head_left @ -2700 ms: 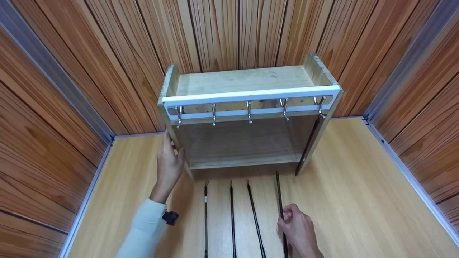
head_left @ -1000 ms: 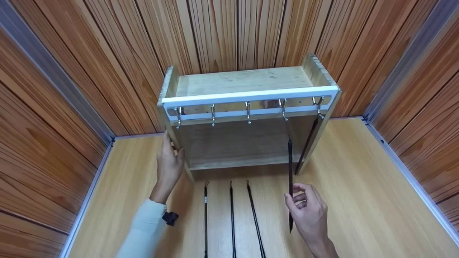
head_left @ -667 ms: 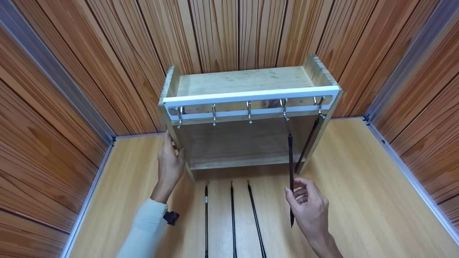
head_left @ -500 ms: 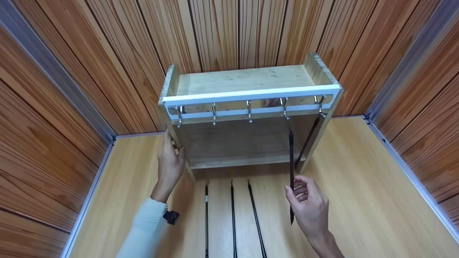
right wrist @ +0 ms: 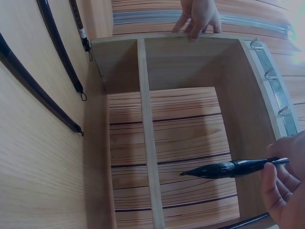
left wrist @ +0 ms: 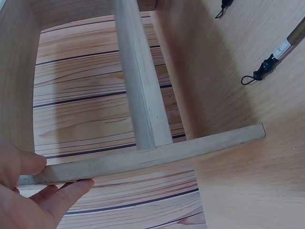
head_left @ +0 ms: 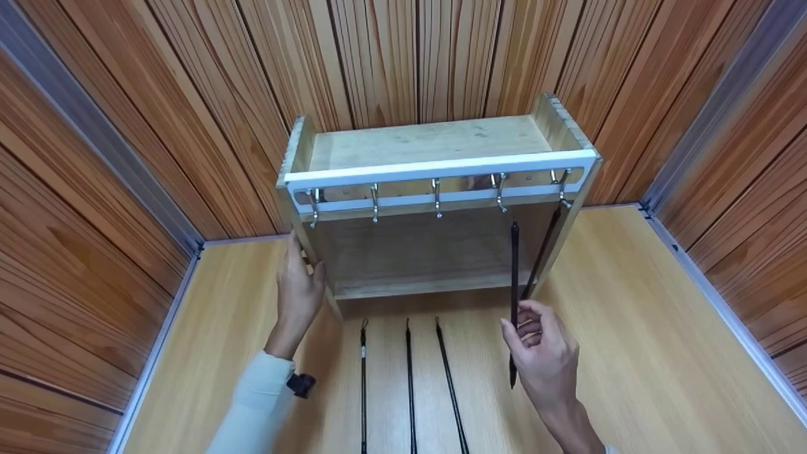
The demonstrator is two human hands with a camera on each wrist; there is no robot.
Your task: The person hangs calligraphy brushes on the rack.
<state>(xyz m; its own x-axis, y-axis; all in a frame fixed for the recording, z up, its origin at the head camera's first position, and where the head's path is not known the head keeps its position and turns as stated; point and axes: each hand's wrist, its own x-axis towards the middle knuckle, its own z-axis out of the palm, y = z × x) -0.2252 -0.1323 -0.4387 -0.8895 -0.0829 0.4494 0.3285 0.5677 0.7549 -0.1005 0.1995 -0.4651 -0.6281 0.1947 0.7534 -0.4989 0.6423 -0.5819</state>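
A small wooden shelf (head_left: 429, 139) carries a white rail (head_left: 441, 166) with several metal hooks along its front. My left hand (head_left: 297, 287) grips the shelf's left side panel, thumb on one face and fingers on the other, as the left wrist view shows. With thumb and fingertips my right hand (head_left: 543, 353) pinches a dark calligraphy brush (head_left: 514, 265). Its bristle tip (right wrist: 205, 171) points down, and its top end is just below the second hook from the right. Another calligraphy brush (head_left: 546, 243) hangs from the rightmost hook.
Three more brushes, a left one (head_left: 363, 397), a middle one (head_left: 411, 391) and a right one (head_left: 450, 378), lie on the wooden tabletop (head_left: 637, 340) before the shelf, loops toward it. Plank-patterned walls (head_left: 391, 57) enclose the back and sides.
My right hand has picked the brush up from the tabletop and raised it toward the second hook from the right, still rising slightly. My left hand has stayed on the shelf's side.
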